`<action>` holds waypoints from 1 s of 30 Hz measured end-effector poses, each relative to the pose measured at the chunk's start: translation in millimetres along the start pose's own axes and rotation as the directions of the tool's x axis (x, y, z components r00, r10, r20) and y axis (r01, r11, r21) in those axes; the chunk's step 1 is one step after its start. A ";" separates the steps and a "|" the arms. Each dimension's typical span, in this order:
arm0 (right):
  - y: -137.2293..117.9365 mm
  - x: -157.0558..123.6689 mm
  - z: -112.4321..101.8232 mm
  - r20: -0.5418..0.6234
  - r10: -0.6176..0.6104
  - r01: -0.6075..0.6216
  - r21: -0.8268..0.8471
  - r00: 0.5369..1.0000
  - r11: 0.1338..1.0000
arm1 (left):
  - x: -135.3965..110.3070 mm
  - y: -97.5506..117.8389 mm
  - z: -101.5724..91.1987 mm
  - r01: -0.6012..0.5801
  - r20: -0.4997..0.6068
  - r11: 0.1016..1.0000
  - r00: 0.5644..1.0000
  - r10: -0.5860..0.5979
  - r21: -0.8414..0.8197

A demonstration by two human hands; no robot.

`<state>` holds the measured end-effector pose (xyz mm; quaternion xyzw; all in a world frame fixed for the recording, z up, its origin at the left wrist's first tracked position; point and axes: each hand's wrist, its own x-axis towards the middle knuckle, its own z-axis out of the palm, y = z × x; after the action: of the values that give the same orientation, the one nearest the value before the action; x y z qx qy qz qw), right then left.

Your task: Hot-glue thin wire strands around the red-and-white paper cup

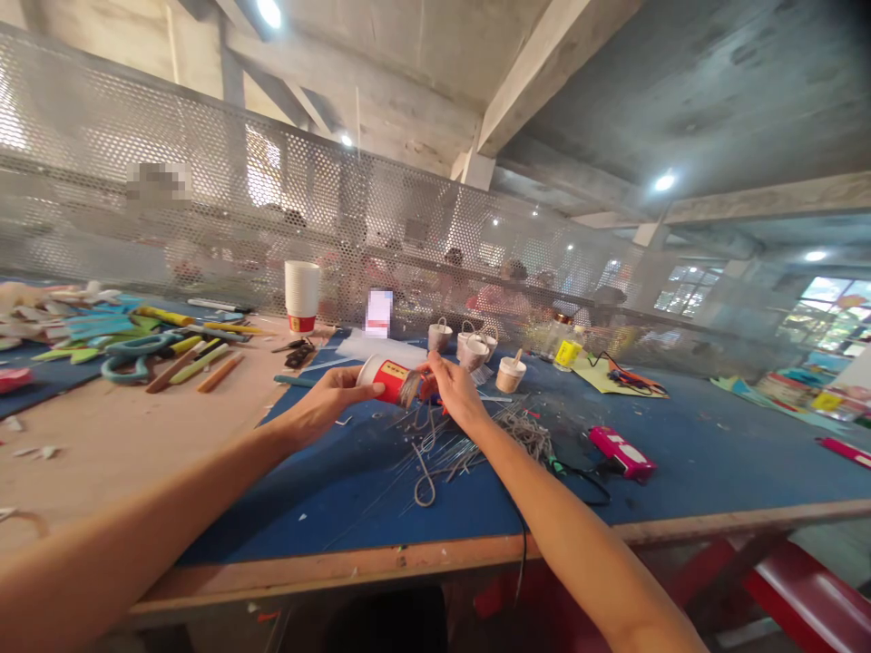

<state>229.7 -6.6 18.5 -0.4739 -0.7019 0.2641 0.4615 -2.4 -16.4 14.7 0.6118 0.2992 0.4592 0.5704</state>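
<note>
My left hand is wrapped around a red and white paper cup, tipped on its side with its mouth to the left. Grey cord is wound around the cup's base end. At that end my right hand has its fingers pinched together on the cord; the fingertips are partly hidden. A loop of loose cord hangs down and lies on the blue mat. Under and beside my right forearm is a tangled pile of cord with thin, clear strands.
Cord-wrapped little buckets and a tub with a stick stand behind my hands. A pink glue gun with a black cable lies right. Left are stacked paper cups, scissors and pens. A perforated metal screen stands behind.
</note>
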 end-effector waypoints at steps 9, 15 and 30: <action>-2.1 -10.7 4.4 0.112 -0.086 0.081 0.056 0.990 0.995 | -3.3 7.8 6.2 -0.001 -0.063 0.997 0.998 -0.005 -0.082; -13.5 -16.4 6.4 0.056 -0.150 0.151 -0.017 0.987 0.988 | 2.8 0.7 -0.1 -0.019 -0.091 0.993 0.996 0.008 -0.119; -2.1 -15.0 16.7 -0.037 -0.087 0.090 0.093 0.996 0.992 | 6.6 -5.2 -4.0 -0.064 -0.121 0.994 0.991 0.053 -0.085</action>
<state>215.6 -20.0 7.0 -0.4243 -0.7013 0.2684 0.5060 -2.6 -8.0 10.8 0.5659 0.2939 0.5241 0.5645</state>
